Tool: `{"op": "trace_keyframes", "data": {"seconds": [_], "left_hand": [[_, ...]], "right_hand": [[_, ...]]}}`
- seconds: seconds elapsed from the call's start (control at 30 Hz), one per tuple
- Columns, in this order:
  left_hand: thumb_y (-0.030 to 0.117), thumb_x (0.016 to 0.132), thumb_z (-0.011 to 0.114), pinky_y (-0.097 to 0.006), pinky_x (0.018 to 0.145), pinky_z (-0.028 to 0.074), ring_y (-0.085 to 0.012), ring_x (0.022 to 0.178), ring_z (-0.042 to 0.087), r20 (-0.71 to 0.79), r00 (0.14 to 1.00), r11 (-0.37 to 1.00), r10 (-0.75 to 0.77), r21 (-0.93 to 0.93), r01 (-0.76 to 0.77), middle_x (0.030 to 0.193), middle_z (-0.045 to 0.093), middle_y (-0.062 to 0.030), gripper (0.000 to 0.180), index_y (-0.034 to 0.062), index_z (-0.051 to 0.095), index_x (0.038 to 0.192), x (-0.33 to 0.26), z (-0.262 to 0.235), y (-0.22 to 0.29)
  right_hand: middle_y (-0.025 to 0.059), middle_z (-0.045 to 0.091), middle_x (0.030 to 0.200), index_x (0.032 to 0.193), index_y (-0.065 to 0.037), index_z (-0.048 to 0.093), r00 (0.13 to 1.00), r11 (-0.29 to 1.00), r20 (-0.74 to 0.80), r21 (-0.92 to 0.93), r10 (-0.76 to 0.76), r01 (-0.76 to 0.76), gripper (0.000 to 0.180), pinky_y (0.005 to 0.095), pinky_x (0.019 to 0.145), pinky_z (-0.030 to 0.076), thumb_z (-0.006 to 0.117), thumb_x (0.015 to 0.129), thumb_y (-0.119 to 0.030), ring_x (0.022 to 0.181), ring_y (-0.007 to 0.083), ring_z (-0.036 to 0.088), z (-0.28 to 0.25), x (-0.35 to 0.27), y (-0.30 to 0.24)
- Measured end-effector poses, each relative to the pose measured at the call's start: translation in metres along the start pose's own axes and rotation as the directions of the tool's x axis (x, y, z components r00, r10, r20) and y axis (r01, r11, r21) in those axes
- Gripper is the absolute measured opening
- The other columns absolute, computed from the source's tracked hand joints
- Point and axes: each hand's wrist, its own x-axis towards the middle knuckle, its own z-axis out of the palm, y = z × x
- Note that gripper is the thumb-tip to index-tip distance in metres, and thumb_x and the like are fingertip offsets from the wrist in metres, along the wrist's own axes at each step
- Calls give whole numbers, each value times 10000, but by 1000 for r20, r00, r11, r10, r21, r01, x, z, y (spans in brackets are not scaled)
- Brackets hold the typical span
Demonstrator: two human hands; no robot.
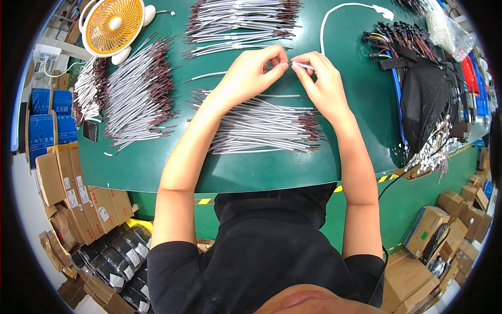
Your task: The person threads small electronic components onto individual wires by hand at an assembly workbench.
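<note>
Left hand point(250, 73) at about 12 o'clock over the green table point(251, 172), fingers pinched shut on a thin grey wire point(219, 74) trailing out toward 9 o'clock. Right hand point(324, 83) just beside it at 1 o'clock, fingertips closed on the same wire's white end point(302, 65). Directly beneath both wrists, a spread bundle of grey cables point(261, 125). More cable piles point(138, 89) at 10 o'clock, near an orange fan point(112, 25). Black mesh bag point(426, 102) at 3 o'clock.

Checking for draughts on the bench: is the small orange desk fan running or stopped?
Cannot tell. The orange fan stands at the table's far left corner, but its blades are hidden behind the grille.
</note>
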Motion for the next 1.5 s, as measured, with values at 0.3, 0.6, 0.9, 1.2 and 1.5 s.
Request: {"op": "trace_keyframes", "data": {"seconds": [0.3,0.6,0.9,1.2,1.5], "left_hand": [[139,981,684,-243,597,389,-54,659,442,2,1000,998,23,-59,-23,733,542,16,132,26,617,967,0,3,-4],[132,987,676,-244,608,405,-56,671,459,8,1000,998,20,-59,-20,749,559,15,118,25,627,987,0,4,-1],[105,984,674,-234,658,457,-54,716,514,49,999,998,-12,-54,15,787,602,-6,110,4,629,987,0,2,-3],[98,978,679,-238,674,470,-59,733,521,28,999,999,24,-27,-23,813,607,-12,106,6,628,988,0,3,-3],[108,973,686,-251,686,482,-75,744,544,25,1000,1000,19,-14,-18,824,627,-29,116,9,628,990,0,3,-3]], "right_hand": [[84,709,979,1053,-58,690,999,999,-24,23,-43,43,122,359,739,542,720,969,-142,865,251,665,-2,1,4],[49,710,961,1034,-70,698,997,996,79,-78,-24,30,120,367,880,493,725,950,-152,874,233,633,-10,2,0],[44,710,946,1032,-71,699,993,994,112,-99,-39,50,129,368,877,482,722,954,-172,843,232,619,-10,3,2],[45,711,917,1016,-74,699,997,997,80,-78,2,4,133,372,852,487,721,953,-188,782,232,603,-9,1,1],[47,720,889,982,-63,697,998,997,69,-73,14,-9,131,376,843,485,722,950,-187,728,233,600,-9,0,1]]}}
